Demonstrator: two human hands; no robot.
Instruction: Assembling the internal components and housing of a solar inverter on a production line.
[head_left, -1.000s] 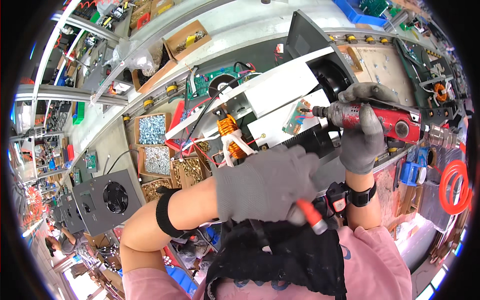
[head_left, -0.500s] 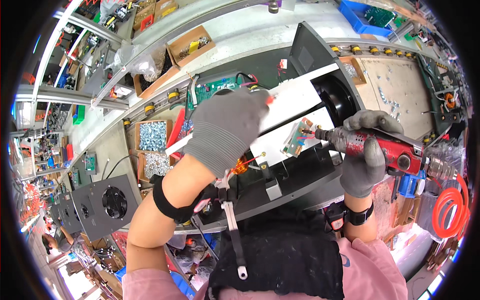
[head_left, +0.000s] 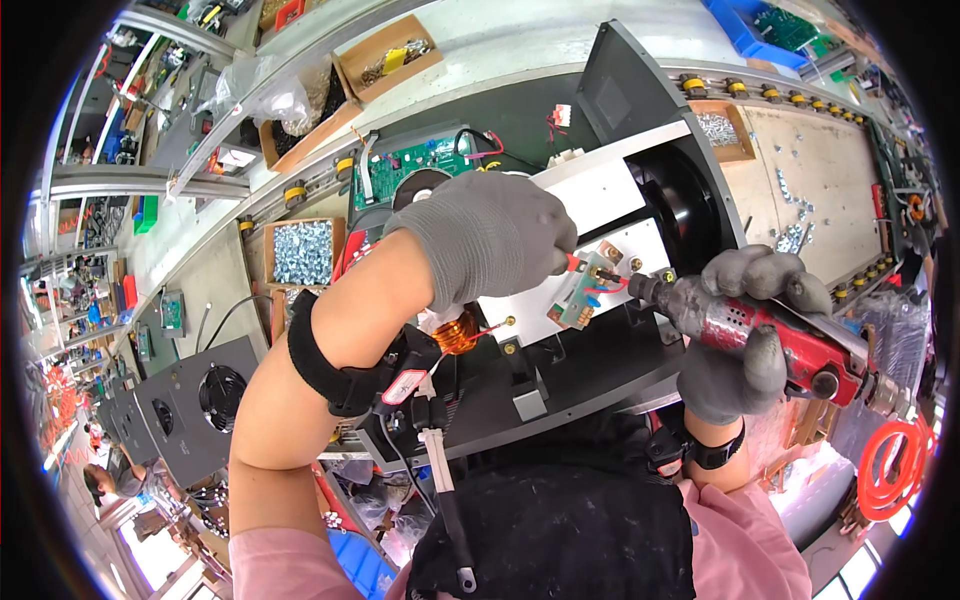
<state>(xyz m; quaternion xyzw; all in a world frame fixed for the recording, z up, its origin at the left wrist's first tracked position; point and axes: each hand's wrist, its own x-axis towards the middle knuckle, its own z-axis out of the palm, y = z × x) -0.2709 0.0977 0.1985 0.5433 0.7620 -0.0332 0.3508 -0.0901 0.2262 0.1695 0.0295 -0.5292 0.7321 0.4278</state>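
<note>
My right hand (head_left: 738, 350), in a grey glove, is wrapped round a red air screwdriver (head_left: 735, 325). The tool lies almost level, and its bit reaches the screw area of a small green circuit board (head_left: 577, 298). My gloved left hand (head_left: 490, 235) is closed over the metal unit, with a small red piece (head_left: 574, 263) at its fingertips beside that board; most of it is hidden. The board sits on a white metal plate (head_left: 520, 312) inside an open dark grey housing (head_left: 590, 390). A copper coil (head_left: 455, 335) lies below my left hand.
A larger green board (head_left: 425, 160) lies beyond my left hand. Open boxes of screws (head_left: 303, 255) stand at left, and another box (head_left: 720, 130) at far right. A red coiled hose (head_left: 890, 470) hangs right of the screwdriver. Loose screws (head_left: 795, 215) lie on the right-hand surface.
My left hand has moved right and nearer, bringing the small red piece down beside the small board. The screwdriver is still in my right hand, its bit at the board.
</note>
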